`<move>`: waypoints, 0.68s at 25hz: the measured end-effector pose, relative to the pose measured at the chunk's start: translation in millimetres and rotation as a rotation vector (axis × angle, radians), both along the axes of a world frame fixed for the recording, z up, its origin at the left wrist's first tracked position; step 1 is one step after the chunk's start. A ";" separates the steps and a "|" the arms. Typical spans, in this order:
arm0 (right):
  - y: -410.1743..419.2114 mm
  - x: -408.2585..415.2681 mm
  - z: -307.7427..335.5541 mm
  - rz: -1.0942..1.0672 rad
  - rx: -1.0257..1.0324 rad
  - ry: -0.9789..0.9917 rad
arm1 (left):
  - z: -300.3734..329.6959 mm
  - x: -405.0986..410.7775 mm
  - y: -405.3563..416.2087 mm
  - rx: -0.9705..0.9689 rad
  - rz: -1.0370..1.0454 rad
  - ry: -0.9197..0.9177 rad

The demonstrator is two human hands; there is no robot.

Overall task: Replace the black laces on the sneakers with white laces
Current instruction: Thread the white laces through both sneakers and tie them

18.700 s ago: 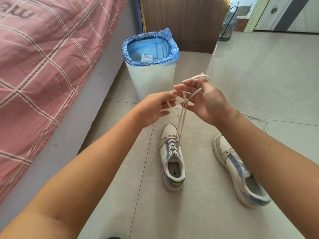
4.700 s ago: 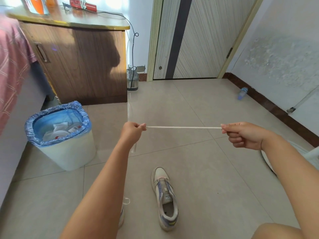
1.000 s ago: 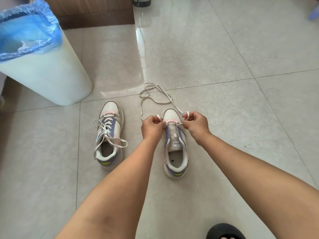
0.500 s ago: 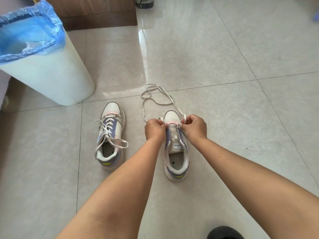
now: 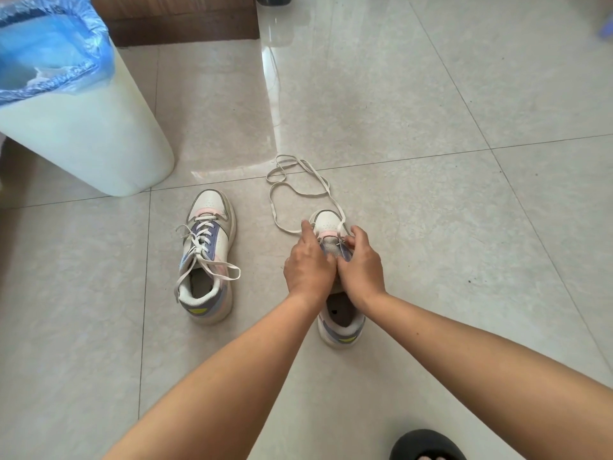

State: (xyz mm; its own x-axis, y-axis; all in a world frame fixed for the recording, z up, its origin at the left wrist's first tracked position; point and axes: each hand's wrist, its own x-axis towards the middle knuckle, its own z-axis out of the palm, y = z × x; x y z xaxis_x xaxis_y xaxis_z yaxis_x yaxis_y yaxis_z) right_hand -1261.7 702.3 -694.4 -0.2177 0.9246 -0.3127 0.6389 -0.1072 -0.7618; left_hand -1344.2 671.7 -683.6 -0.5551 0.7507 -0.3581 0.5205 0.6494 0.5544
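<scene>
Two white, purple and pink sneakers stand on the tiled floor with their toes pointing away from me. The left sneaker (image 5: 205,257) is threaded with a white lace, its ends hanging loose. Both my hands are on the right sneaker (image 5: 341,320) and hide its eyelets. My left hand (image 5: 308,260) grips the shoe's left side, index finger stretched toward the toe. My right hand (image 5: 361,263) pinches the white lace (image 5: 298,190) at the front eyelets. The rest of that lace lies in loops on the floor beyond the toe.
A white bin (image 5: 83,127) lined with a blue bag stands at the far left. The foot of a wooden cabinet (image 5: 182,24) runs behind it. A black slipper (image 5: 428,446) shows at the bottom right edge.
My hands have slid back from the toe onto the middle of the right sneaker and now touch each other. The loose lace and the left sneaker lie as before.
</scene>
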 end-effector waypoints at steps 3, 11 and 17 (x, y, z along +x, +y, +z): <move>4.4 1.0 3.2 -0.085 -0.002 -0.025 | 1.5 -0.3 2.8 -0.056 -0.025 0.082; 20.9 15.8 -4.6 0.381 0.283 -0.365 | -8.5 -14.8 -7.1 0.078 -0.007 -0.079; 23.2 -11.6 8.4 0.717 0.607 -0.866 | -18.7 -23.9 -3.4 0.154 0.116 -0.279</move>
